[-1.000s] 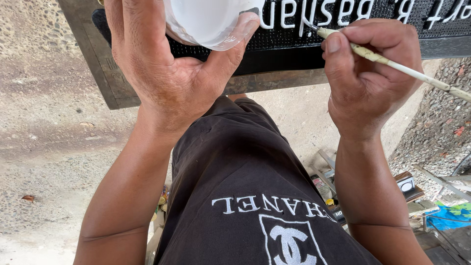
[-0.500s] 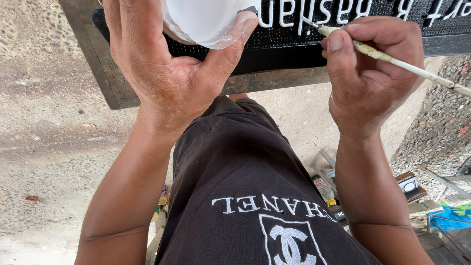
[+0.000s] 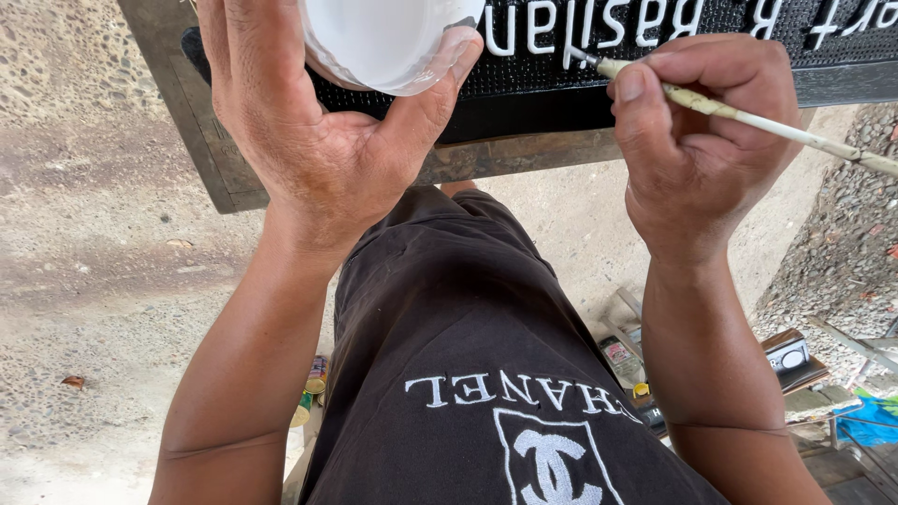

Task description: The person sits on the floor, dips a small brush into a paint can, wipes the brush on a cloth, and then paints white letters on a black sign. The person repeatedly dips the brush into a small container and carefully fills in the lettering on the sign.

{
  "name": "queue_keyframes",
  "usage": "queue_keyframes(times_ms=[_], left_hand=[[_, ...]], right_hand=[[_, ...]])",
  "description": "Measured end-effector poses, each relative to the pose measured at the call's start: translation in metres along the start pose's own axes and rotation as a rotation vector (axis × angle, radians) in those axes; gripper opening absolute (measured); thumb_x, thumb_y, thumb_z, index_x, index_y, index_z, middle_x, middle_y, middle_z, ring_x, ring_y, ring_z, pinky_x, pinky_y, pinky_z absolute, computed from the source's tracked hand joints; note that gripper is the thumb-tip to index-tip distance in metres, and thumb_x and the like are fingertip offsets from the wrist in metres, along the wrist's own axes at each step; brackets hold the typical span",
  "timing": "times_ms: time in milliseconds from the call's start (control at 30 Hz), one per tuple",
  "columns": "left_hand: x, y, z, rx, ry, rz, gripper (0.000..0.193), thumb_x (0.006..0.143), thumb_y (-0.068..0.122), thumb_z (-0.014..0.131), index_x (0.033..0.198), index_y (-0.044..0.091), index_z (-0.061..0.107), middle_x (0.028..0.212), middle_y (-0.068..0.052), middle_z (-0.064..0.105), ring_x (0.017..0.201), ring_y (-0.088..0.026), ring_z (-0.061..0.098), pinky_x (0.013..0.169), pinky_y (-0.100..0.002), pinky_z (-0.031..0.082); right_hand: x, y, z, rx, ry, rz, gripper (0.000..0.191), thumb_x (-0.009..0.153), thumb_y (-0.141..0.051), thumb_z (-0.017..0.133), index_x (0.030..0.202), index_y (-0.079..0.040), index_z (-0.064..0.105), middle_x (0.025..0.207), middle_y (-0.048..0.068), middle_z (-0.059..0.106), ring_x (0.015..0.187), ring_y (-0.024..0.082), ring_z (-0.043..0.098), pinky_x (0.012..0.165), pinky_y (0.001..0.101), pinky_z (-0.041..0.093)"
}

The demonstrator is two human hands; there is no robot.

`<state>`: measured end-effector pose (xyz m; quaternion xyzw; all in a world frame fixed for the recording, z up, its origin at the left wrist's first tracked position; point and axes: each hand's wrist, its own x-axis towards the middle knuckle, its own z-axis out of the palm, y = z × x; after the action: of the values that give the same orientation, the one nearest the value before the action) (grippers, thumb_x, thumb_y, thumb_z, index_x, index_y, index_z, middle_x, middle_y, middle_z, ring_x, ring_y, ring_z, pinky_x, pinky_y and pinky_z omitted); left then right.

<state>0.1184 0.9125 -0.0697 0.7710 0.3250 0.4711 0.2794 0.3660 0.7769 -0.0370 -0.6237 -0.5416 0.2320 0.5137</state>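
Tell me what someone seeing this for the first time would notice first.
Most striking is the left hand at top centre, gripping a small white cup from below. To its right, the right hand pinches a thin paint-stained brush, its tip touching white raised letters on the black sign board along the top. Below, a dark shirt with a white printed emblem fills the middle.
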Motion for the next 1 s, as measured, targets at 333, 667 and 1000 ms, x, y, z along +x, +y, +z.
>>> queue_keyframes(times_ms=[333,667,1000], left_hand=[[-0.001,-0.001,-0.001,0.015,-0.018,-0.019,0.088,0.089,0.029,0.094,0.157,0.023,0.036,0.144,0.000,0.048,0.132,-0.016,0.050,0.105,-0.033,0.050],[-0.009,-0.003,-0.003,0.073,-0.050,-0.092,0.092,0.088,0.033,0.090,0.162,0.022,0.035,0.159,-0.002,0.040,0.144,-0.019,0.043,0.120,-0.034,0.044],[-0.007,-0.003,-0.005,0.123,-0.074,-0.093,0.092,0.086,0.034,0.091,0.159,0.017,0.038,0.157,-0.007,0.043,0.145,-0.023,0.041,0.124,-0.039,0.037]], right_hand=[[-0.003,0.002,0.001,-0.004,0.029,0.011,0.016,0.113,0.005,0.069,0.110,0.000,0.054,0.093,0.013,0.065,0.061,0.007,0.056,0.049,0.0171,0.045],[-0.002,-0.001,0.001,-0.021,0.042,0.054,0.017,0.109,0.007,0.069,0.109,0.000,0.053,0.092,0.012,0.064,0.057,0.005,0.051,0.047,0.0167,0.040],[-0.001,0.005,-0.002,-0.023,0.058,0.040,0.017,0.106,0.009,0.068,0.104,0.002,0.052,0.088,0.014,0.063,0.054,0.008,0.052,0.043,0.0174,0.042]])
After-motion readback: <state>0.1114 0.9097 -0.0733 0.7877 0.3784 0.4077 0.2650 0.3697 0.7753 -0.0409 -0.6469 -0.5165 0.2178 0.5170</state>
